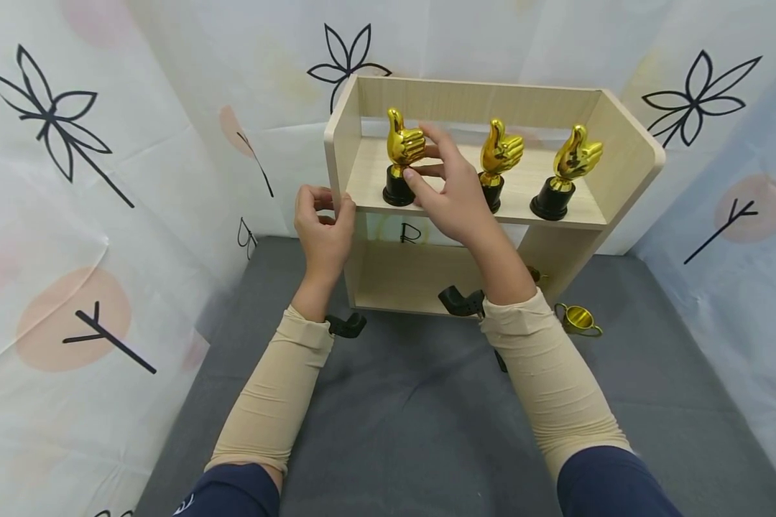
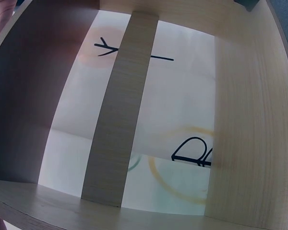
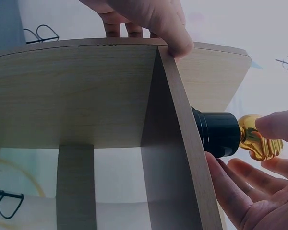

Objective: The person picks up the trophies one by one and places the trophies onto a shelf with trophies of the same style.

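A small pale-wood shelf (image 1: 478,92) holds several things, among them three gold thumbs-up trophies on black bases. Around the gold part of the leftmost trophy (image 1: 397,188) curl the thumb and fingers of my right hand (image 1: 455,194); its base stands on the upper board. In the right wrist view, the thumb touches the trophy (image 3: 221,134) near its neck. My left hand (image 1: 326,233) grips the shelf's left side panel, thumb at the front edge and fingers outside. The middle trophy (image 1: 499,151) is partly covered by my right hand. At the right stands the third trophy (image 1: 575,158).
A gold two-handled cup (image 1: 578,319) lies on the grey cloth (image 1: 414,416) right of the shelf. Something gold (image 1: 535,274) shows partly beside my right wrist. Patterned white sheets (image 1: 187,108) hang behind and at both sides.
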Demonstrator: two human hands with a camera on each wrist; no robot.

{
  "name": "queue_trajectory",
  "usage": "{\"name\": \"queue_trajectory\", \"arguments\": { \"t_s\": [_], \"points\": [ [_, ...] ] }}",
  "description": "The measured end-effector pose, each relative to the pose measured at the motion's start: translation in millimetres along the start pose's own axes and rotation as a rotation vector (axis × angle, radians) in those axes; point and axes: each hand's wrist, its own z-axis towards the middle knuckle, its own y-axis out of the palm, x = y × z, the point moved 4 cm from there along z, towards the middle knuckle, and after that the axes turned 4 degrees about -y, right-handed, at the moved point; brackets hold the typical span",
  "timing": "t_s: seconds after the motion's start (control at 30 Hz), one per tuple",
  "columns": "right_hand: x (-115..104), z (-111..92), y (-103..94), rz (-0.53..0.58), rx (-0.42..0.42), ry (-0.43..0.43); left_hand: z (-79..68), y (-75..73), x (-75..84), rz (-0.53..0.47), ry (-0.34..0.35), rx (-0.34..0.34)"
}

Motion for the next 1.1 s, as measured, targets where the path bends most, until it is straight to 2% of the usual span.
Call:
{"name": "queue_trajectory", "arguments": {
  "t_s": [0.17,0.53,0.83,1.1],
  "points": [
    [0.9,-3.7,-0.1,0.016,0.01,0.003,-2.2,-1.8,14.9,-0.004,0.01,0.004],
    [5.7,-15.1,3.3,0.042,0.04,0.025,-1.7,-2.7,14.2,-0.015,-0.003,0.006],
    [8.9,-25.1,7.6,0.088,0.095,0.017,4.5,1.0,-23.0,0.014,-0.012,0.011],
    [8.8,-33.3,8.9,0.131,0.133,0.004,4.7,1.4,-27.5,0.021,0.011,-0.017]
  ]
}}
